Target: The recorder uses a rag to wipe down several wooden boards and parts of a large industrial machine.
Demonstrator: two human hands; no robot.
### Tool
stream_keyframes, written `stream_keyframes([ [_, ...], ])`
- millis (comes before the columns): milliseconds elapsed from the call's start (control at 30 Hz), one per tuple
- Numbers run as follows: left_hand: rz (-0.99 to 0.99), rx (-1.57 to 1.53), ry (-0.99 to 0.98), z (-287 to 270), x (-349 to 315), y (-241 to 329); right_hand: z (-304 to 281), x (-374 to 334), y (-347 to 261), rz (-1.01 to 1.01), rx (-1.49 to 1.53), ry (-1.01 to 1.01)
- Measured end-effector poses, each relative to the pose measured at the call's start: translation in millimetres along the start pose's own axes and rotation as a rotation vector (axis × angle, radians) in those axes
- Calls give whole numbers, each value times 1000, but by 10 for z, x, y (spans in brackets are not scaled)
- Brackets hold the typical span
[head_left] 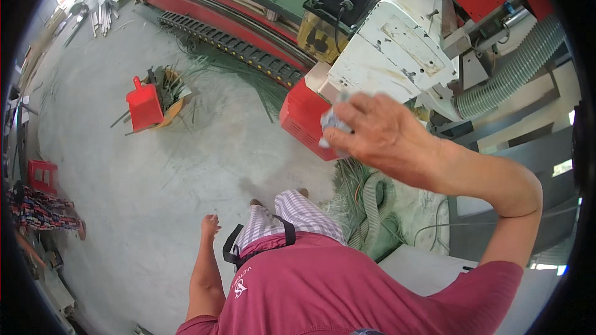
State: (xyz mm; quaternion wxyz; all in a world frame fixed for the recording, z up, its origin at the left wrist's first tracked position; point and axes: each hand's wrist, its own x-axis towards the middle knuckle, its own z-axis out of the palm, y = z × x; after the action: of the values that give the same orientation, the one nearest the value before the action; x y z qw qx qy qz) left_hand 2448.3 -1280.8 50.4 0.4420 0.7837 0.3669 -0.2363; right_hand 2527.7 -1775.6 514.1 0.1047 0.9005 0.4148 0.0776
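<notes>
My right hand (385, 139) is raised in front of the white machine housing (397, 43), its fingers closed round a crumpled pale grey rag (332, 125). The hand and rag overlap the housing's lower edge, and I cannot tell whether they touch it. Just below the rag is a red vented box (307, 118), part of the machine. Down at my side hangs my left hand (211, 224), its fingers loosely bent and apart, with nothing seen in it. It is nearest to the black strap (231, 245) at my waist.
A red dustpan (144, 105) rests against a yellow container (177, 111) full of scraps. A black cable chain (230, 46) runs along the red machine bed. Ribbed hoses (372, 205) lie among shavings near my feet. Another person's patterned clothing (43, 214) shows beside a red stool (42, 175).
</notes>
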Motion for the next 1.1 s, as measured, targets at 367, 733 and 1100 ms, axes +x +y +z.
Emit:
stream_keyframes([
  [367, 116, -145, -23, 218, -173, 100, 1678, -642, 32, 109, -119, -309],
  [733, -83, -37, 31, 149, -314, -451, 1264, 212, 489, 294, -660, 291],
  [1100, 60, 36, -59, 164, -251, -171, 158, -49, 240, 214, -429, 717],
])
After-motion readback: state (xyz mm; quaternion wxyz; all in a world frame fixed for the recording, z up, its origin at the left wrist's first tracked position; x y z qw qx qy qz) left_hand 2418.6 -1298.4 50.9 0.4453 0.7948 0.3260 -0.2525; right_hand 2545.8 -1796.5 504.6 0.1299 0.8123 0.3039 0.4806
